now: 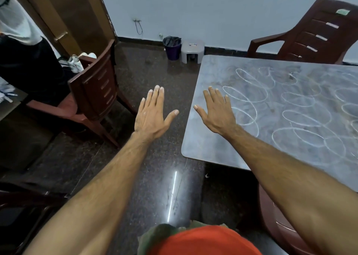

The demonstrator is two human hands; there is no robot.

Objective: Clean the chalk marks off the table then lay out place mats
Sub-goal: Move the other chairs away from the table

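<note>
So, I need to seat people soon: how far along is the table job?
Nothing looks done yet. The chalk loops cover the table, apparently unwiped. Both hands are open and empty: the left hand over the floor, the right hand over the table's corner. No cloth or place mats are in view. Wiping and laying mats both remain.

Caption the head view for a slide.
Both hands open: left hand over floor, right hand above chalk-looped table.

**Looks like a plain dining room at home**

Grey marble-look tabletop [222, 138] with brown plastic armchairs [313, 33] around it, dark polished stone floor [155, 70], a wooden door [77, 12], plus a small bin [172, 47] and grey stool [192, 50] against the painted wall.
</note>
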